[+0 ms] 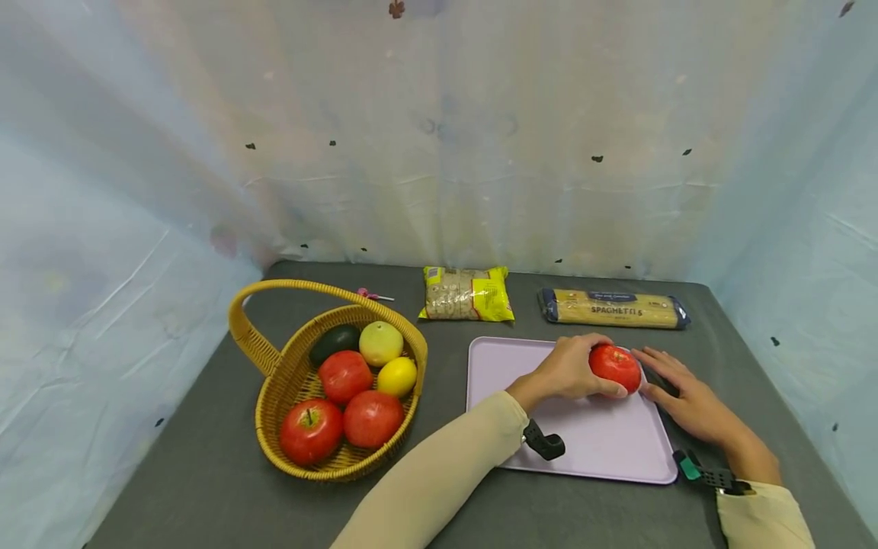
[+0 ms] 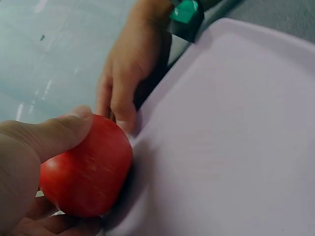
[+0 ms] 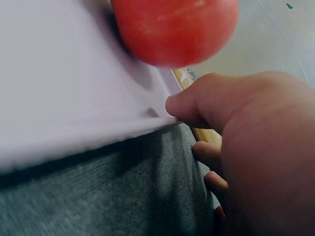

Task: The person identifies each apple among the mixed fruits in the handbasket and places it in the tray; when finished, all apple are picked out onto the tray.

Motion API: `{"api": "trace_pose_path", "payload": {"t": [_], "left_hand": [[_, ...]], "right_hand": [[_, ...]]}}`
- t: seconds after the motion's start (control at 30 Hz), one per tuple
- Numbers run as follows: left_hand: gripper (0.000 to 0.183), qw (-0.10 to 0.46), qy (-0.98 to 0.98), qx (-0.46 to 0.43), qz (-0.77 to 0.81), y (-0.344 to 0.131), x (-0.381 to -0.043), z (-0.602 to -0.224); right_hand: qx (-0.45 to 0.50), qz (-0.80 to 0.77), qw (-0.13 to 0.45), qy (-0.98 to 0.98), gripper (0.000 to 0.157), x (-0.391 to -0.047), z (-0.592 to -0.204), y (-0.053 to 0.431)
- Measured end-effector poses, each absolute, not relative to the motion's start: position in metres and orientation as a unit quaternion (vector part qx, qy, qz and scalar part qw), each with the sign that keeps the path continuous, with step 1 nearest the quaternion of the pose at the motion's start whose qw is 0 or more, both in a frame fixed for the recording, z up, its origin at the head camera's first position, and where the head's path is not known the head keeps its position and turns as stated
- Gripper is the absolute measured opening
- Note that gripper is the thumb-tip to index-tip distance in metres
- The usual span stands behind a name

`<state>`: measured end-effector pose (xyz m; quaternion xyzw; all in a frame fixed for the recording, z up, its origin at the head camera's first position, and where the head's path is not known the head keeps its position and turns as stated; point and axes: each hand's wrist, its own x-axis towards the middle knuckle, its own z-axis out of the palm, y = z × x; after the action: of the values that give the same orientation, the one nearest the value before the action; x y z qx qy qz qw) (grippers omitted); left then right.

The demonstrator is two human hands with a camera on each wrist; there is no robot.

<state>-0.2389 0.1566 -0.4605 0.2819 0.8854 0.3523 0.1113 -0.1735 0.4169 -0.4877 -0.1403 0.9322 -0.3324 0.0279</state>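
Note:
My left hand (image 1: 571, 369) grips a red apple (image 1: 616, 367) over the far right part of a lilac tray (image 1: 593, 438). In the left wrist view its thumb presses the near side of the apple (image 2: 91, 169), with the other fingers curled beneath. My right hand (image 1: 694, 402) lies along the tray's right edge, fingers stretched out beside the apple. In the right wrist view the thumb (image 3: 197, 101) touches the tray's rim near a corner, and the other fingers extend outside the rim, partly hidden behind the hand.
A yellow wicker basket (image 1: 266, 427) with a tall handle stands at left, holding several red fruits, a lemon, a pale green fruit and a dark green one. Behind the tray lie a yellow bag (image 1: 466, 294), a spaghetti pack (image 1: 613, 308) and a small pink-handled item (image 1: 373, 295).

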Motion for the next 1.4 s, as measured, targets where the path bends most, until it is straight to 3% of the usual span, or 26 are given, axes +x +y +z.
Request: {"api": "trace_pose_path", "payload": {"t": [0.47, 0.7, 1.1, 1.4], "left_hand": [[0.097, 0.112, 0.904, 0.27, 0.313, 0.147, -0.212, -0.45], [0.09, 0.078, 0.877, 0.346, 0.323, 0.112, -0.184, -0.428], [0.08, 0.105, 0.782, 0.418, 0.45, 0.006, -0.132, -0.387], [0.074, 0.122, 0.742, 0.383, 0.537, -0.106, -0.11, -0.382]], "right_hand": [[-0.131, -0.32, 0.036, 0.938, 0.066, -0.175, -0.489, 0.416], [-0.126, -0.314, 0.034, 0.94, 0.065, -0.174, -0.49, 0.416], [-0.136, -0.319, 0.026, 0.938, 0.065, -0.174, -0.488, 0.419], [-0.13, -0.319, 0.041, 0.938, 0.067, -0.175, -0.489, 0.418]]}}
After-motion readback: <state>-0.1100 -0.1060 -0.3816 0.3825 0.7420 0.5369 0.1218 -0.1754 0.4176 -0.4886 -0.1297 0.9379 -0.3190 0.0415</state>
